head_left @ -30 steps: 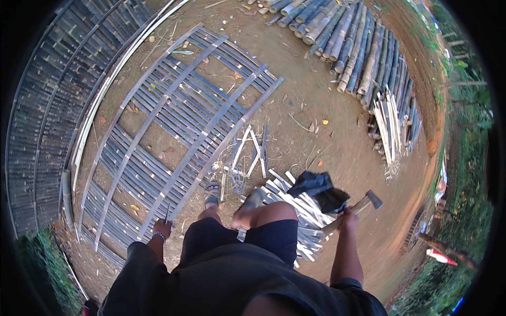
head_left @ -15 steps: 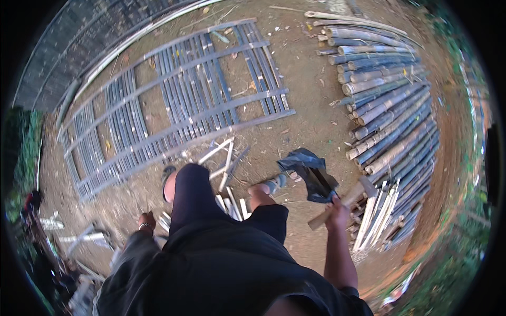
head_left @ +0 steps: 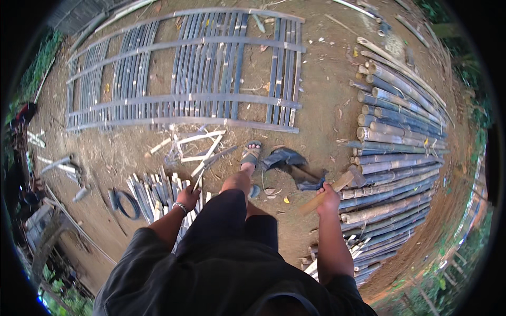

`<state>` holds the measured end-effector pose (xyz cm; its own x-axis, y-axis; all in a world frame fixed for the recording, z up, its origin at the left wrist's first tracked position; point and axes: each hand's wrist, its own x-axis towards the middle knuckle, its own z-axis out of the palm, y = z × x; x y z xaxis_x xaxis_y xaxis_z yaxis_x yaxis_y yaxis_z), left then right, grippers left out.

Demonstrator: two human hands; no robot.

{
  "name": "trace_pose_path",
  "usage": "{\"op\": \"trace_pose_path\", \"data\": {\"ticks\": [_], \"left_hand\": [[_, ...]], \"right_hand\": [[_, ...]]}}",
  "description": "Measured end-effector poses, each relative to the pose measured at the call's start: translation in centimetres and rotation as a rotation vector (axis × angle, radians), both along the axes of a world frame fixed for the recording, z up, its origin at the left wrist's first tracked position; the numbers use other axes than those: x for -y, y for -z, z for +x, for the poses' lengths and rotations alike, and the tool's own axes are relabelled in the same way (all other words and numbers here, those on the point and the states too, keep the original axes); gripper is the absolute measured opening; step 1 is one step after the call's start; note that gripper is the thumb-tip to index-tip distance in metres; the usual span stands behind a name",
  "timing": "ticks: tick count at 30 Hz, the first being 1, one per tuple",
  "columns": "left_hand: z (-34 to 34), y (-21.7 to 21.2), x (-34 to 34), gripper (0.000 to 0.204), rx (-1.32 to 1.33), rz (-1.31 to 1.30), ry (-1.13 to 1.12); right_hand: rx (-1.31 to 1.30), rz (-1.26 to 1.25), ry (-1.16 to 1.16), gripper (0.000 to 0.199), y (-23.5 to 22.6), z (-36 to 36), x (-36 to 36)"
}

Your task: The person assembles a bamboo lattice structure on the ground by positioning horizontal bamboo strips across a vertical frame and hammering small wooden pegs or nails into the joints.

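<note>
My right hand (head_left: 329,200) is closed around the wooden handle of a hatchet (head_left: 345,181), whose grey metal head points to the upper right. A black plastic bag (head_left: 284,158) hangs from the same hand, reaching out to its left; its contents are hard to make out. My left hand (head_left: 188,198), with a bracelet at the wrist, hangs over a pile of pale split bamboo strips (head_left: 150,197). Its fingers are loosely bent and apart, with nothing plainly held. My sandalled foot (head_left: 251,154) is on the dirt ahead.
A long bamboo lattice frame (head_left: 205,100) lies flat across the far ground. Stacked bamboo poles (head_left: 400,163) fill the right side. Loose pale strips (head_left: 203,145) lie near my foot, and a dark coil (head_left: 126,204) is at the left. Another person (head_left: 23,116) is at the far left edge.
I have stepped and turned, so the frame and pole stack sit differently in view. My left hand has swung forward over the strips; my right hand still carries the hatchet and bag.
</note>
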<state>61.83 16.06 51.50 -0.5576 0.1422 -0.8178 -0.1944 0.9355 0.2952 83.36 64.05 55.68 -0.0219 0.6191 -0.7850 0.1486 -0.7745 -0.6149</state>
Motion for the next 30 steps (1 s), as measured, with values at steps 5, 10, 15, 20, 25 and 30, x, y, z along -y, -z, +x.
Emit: {"op": "trace_pose_path", "data": {"ticks": [5,10,15,20,25,30], "left_hand": [[5.2,4.6,-2.2,0.043,0.094,-0.111,-0.186],[11.6,6.0,-1.0,0.043,0.082,-0.168,-0.264],[19.5,4.8,0.8,0.040,-0.082,-0.343,-0.366],[22.9,5.3,0.4,0.032,-0.173,-0.338,-0.450],[17.5,12.0,-1.8,0.046,-0.292,-0.233,-0.565],[7.7,23.9,-10.9,0.047,-0.236,0.097,-0.335]], "right_hand": [[0.026,-0.024,0.027,0.018,4.5,-4.9,-6.8],[-0.096,-0.028,0.065,0.018,11.0,-9.0,-14.8],[-0.215,0.128,0.054,0.018,16.2,-10.7,-22.4],[-0.052,0.136,-0.058,0.033,21.7,-6.7,-25.2],[0.175,0.261,-0.397,0.031,24.5,0.8,-15.3],[0.283,0.201,-0.752,0.024,31.5,3.9,-4.4]]}}
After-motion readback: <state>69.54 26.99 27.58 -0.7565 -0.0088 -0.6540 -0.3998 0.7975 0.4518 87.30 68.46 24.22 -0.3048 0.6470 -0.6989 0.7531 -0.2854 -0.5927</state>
